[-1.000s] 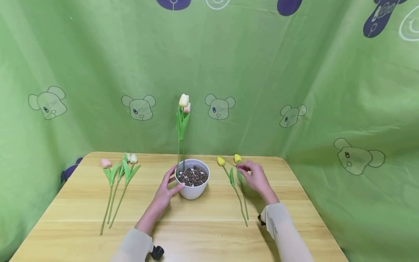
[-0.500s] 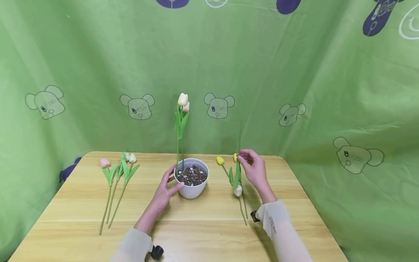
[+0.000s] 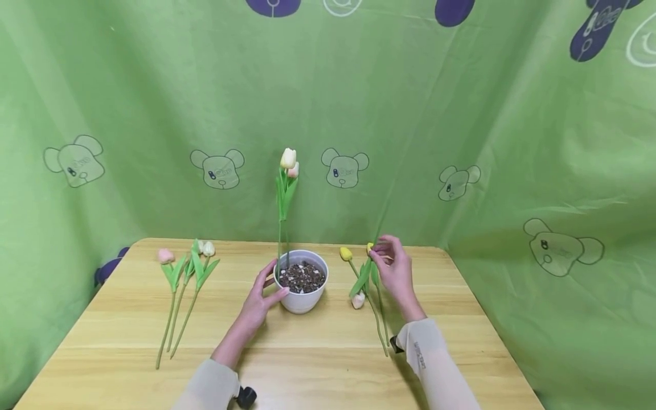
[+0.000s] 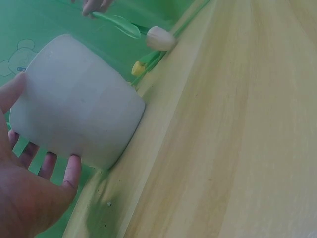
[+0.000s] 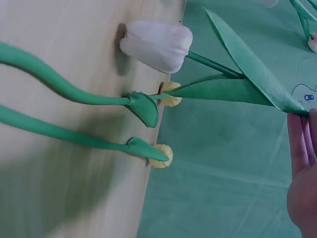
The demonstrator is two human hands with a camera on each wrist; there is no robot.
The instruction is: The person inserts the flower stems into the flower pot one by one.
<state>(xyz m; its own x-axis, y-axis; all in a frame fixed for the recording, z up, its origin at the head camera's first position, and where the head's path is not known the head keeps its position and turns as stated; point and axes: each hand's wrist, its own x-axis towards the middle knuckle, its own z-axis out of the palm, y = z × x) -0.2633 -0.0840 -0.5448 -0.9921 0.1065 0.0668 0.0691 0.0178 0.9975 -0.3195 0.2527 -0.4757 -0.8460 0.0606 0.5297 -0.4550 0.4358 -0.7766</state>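
Observation:
My left hand (image 3: pixel 255 307) grips the white flowerpot (image 3: pixel 301 302), thumb at the near rim and fingers along its left side. Dark soil with white specks fills it, and a cream tulip (image 3: pixel 288 158) and a pink tulip (image 3: pixel 294 170) stand upright at its left. Right of the pot, my right hand (image 3: pixel 398 273) pinches an upside-down tulip (image 5: pixel 157 45) where its leaves meet the stem. Its pale pinkish-white bloom hangs down to the left, and the thin stem points up. Beneath it lie two yellow tulips (image 3: pixel 345 253), one bloom partly behind my fingers.
On the left of the wooden table (image 3: pixel 287 376) lie a pink tulip (image 3: pixel 166 255) and two white tulips (image 3: pixel 208 248), stems toward me. A green curtain (image 3: pixel 400 114) with bear prints hangs behind the table and along both sides.
My right hand has lifted slightly and turned the tulip upside down. Its bloom has since swung left and its stem tilted right. My left hand stays on the flowerpot.

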